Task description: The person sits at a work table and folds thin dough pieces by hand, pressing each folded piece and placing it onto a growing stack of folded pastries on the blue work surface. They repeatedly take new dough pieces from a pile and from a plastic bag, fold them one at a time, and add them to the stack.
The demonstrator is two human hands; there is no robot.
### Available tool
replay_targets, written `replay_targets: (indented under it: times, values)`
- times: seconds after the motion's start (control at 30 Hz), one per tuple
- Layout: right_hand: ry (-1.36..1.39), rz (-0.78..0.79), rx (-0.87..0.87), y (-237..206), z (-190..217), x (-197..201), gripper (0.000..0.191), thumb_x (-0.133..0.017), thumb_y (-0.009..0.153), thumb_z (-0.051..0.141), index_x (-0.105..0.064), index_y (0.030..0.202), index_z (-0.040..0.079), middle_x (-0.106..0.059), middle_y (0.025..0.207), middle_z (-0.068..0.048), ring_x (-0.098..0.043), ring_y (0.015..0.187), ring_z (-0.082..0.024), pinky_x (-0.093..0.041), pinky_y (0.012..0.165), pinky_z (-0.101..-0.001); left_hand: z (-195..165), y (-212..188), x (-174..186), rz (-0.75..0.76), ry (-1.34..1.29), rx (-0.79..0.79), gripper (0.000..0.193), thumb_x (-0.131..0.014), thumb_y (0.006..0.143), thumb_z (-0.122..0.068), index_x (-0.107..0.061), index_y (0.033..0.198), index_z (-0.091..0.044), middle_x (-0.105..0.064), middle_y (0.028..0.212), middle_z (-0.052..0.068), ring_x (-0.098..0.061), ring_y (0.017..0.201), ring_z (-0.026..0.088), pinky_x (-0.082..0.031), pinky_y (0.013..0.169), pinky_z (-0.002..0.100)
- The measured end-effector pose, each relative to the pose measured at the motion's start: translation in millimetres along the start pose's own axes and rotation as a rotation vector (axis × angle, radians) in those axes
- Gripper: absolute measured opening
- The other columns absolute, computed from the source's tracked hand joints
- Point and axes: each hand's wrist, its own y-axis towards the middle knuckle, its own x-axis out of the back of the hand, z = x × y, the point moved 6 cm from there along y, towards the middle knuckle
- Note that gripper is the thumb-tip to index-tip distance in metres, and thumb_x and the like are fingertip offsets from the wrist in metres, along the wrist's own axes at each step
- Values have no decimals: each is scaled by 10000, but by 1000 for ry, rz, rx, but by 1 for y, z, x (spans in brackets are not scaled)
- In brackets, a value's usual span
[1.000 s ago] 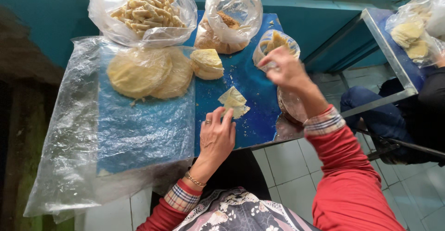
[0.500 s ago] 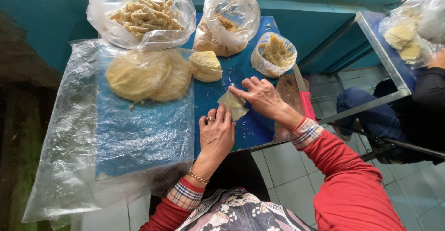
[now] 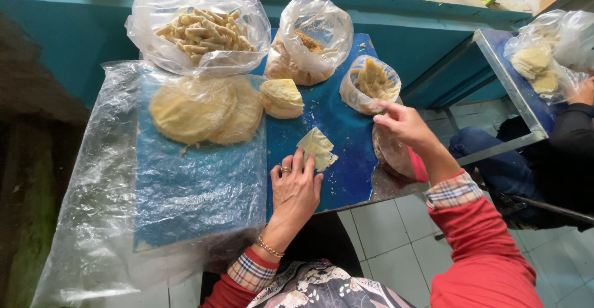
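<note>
Head view: a thin, pale yellow folded dough sheet point(image 3: 317, 148) lies flat on the blue tabletop point(image 3: 346, 178), near its front edge and close to the middle of the picture. It looks light, limp and easily torn, so I judge it is best taken by the folded edge with flat fingertips, not pinched hard at a corner; its surface seems dry and floury rather than slippery.

The left hand point(image 3: 296, 187) sits at about 7 o'clock from the sheet, palm down and fingers spread open, its fingertips touching the sheet's lower left edge and pressing it to the table; it grips nothing. The right hand point(image 3: 401, 122) is at about 2 o'clock from the sheet, apart from it, its fingers drawn loosely together above the table; whether they pinch a bit of filling I cannot tell.

Just beyond the right hand, at 1 o'clock, stands a small clear plastic bag of crumbly yellow filling point(image 3: 371, 82). At 11 o'clock rests a short stack of cut dough pieces point(image 3: 281, 96), and at 10 o'clock round flat yellow dough discs point(image 3: 201, 109) lie under a clear plastic sheet point(image 3: 105, 196). At 12 o'clock sits a clear bag of brownish crumbs point(image 3: 309, 39), and further left a large clear bag of finished rolled sticks point(image 3: 201, 29).
</note>
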Motion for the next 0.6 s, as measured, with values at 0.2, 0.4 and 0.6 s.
replay_targets:
  times: [0.2,0.4,0.6]
  values:
    - [-381,-293,323,55,83,-2,200,-736,952,236,-784,1124,146,-726,951,-21,-702,848,-123,-539,761,-277,2,6,-1,10,-45,11,541,-734,844,-277,-613,1317,-45,-545,1394,154,-532,1175,309,-399,939,465]
    - [-1055,-296,528,195,101,-61,216,-767,819,425,-841,899,238,-690,936,-118,-651,992,-367,-531,816,-503,5,7,4,-15,-121,28,491,-737,851,-257,-622,1276,-41,-554,1377,175,-550,1184,334,-411,957,481]
    - [-1082,-258,351,243,73,-81,168,-682,937,343,-803,1011,254,-752,1020,-90,-711,970,-322,-562,824,-482,7,12,2,-19,-119,-4,446,-736,851,-259,-631,1230,-49,-571,1349,181,-554,1175,338,-407,966,495]
